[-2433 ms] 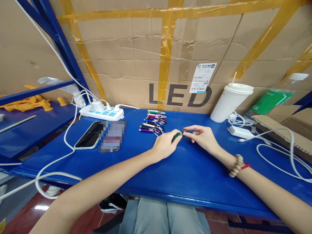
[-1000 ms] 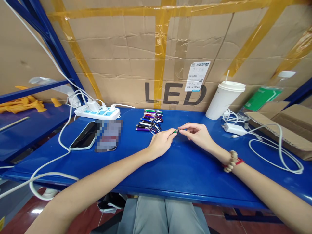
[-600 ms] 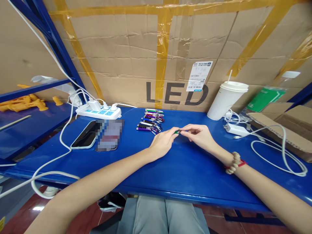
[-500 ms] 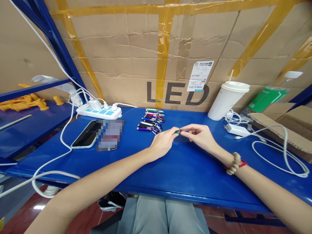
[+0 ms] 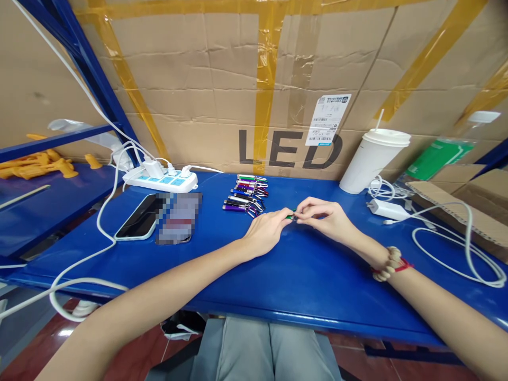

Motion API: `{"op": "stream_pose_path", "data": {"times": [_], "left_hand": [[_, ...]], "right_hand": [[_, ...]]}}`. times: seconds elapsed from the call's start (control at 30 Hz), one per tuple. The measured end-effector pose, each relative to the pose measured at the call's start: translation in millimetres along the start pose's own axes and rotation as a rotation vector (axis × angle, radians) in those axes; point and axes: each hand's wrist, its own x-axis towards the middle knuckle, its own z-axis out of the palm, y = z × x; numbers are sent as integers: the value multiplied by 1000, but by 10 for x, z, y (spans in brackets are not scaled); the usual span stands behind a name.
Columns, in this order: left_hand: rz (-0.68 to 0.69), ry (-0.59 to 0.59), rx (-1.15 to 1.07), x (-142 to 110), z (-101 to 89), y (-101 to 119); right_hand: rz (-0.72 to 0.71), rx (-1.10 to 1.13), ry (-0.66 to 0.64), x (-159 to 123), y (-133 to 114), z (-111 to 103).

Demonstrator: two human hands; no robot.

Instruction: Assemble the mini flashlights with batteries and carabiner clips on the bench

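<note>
Between my two hands, above the blue table, is a small green keychain flashlight (image 5: 291,217), mostly hidden by fingers. My left hand (image 5: 270,228) pinches its body from the left. At the other end, the closed fingertips of my right hand (image 5: 323,218) pinch a part that they cover; it is too small to make out. Left of and beyond my hands, several keychain flashlights (image 5: 241,196) in green, purple, red, blue, black and silver lie in a row, their carabiner clips pointing right.
Left stand a white power strip (image 5: 174,182) with plugs and two phones, one in a pale case (image 5: 137,219). At right are a white cup (image 5: 371,161), a white charger (image 5: 387,209) with looped cable, and an open cardboard box (image 5: 476,206). A large cardboard sheet (image 5: 222,95) backs the blue table (image 5: 254,291).
My right hand has shifted slightly at the flashlight's end, its wrist a little further right. My left hand keeps its hold. The view has tilted slightly.
</note>
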Motion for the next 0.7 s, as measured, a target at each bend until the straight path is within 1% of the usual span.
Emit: {"op": "stream_pose_path", "data": {"times": [0.2, 0.37, 0.43, 0.57, 0.7], "left_hand": [[26, -19, 6, -4, 5, -31], [57, -24, -17, -1, 20, -44], [55, -23, -35, -4, 22, -46], [32, -10, -70, -10, 16, -43], [31, 17, -89, -14, 19, -35]], "right_hand": [[-70, -44, -71, -9, -14, 4], [-98, -71, -59, -19, -7, 13], [-80, -79, -42, -28, -18, 35], [8, -104, 8, -43, -73, 81], [95, -115, 13, -46, -93, 96]]}}
